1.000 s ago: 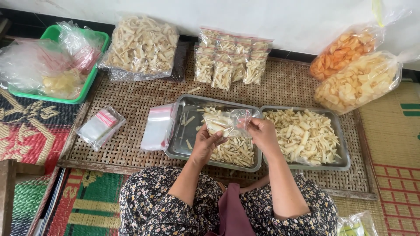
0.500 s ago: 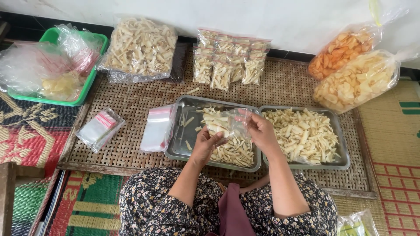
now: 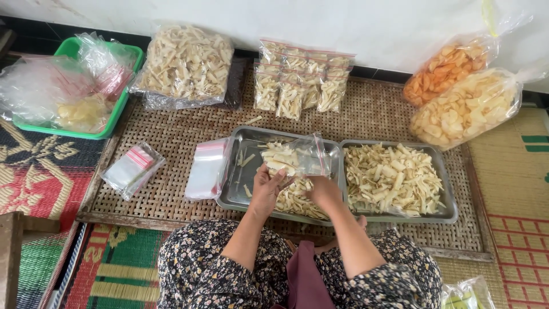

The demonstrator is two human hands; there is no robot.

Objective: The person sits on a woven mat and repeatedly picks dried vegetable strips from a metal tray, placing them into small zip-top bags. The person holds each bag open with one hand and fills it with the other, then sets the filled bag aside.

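Note:
My left hand (image 3: 267, 184) holds a handful of pale snack strips (image 3: 281, 159) at the mouth of a small clear zip bag (image 3: 311, 158). My right hand (image 3: 323, 190) grips that bag from below and keeps it open. Both hands hover over the left steel tray (image 3: 233, 191), which has a low pile of strips in it. The right steel tray (image 3: 449, 213) beside it is heaped with the same strips (image 3: 392, 178). A row of filled small bags (image 3: 298, 81) leans against the wall at the back.
A stack of flat unfilled zip bags (image 3: 206, 169) lies left of the trays, another packet (image 3: 131, 168) further left. Behind are a big bag of strips (image 3: 186, 64), a green basket (image 3: 106, 125) with plastic bags, and two big bags of orange (image 3: 445, 67) and yellow chips (image 3: 464, 110). All rests on a woven mat (image 3: 171, 134).
My left hand has come up from the tray with strips to the bag's mouth. The bag has tilted a little toward the left.

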